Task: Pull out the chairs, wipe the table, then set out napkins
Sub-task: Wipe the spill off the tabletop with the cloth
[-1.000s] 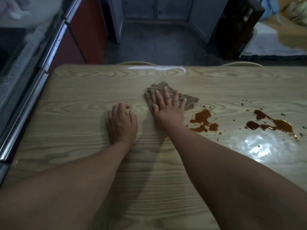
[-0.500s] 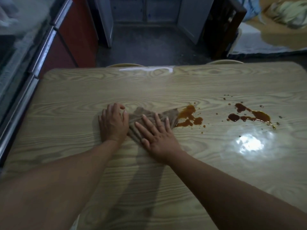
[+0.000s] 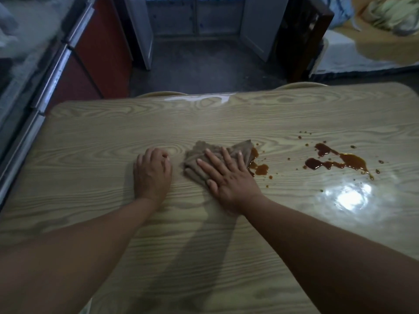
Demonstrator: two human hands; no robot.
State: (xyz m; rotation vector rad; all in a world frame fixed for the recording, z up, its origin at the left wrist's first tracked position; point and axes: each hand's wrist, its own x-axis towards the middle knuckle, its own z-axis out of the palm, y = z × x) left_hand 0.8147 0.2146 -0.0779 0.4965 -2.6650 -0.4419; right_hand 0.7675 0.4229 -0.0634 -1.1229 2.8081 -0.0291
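Here the brown cloth [image 3: 205, 158] lies bunched near the middle of the wood-grain worktop [image 3: 226, 257], pinned flat under the right hand [image 3: 229, 177]. That hand's fingers [image 3: 209, 165] are spread wide and pressed down on the fabric, gripping nothing. The cloth's right edge touches a small brown spill [image 3: 259, 167], part of which seems to run under the fabric, though the dim light makes that hard to judge. A larger brown spill [image 3: 340, 162] sits well apart toward the right edge of the worktop, with tiny droplets scattered around it and a bright glare patch just nearer the person. The left hand [image 3: 152, 175] rests palm down on the bare worktop just beside the cloth, not touching it, its fingers curled in slightly and holding nothing. At the far edge, the rounded tops of two chair backs [image 3: 161, 94] show just past the worktop. A red cabinet with metal rails [image 3: 54, 73] runs along the left edge.
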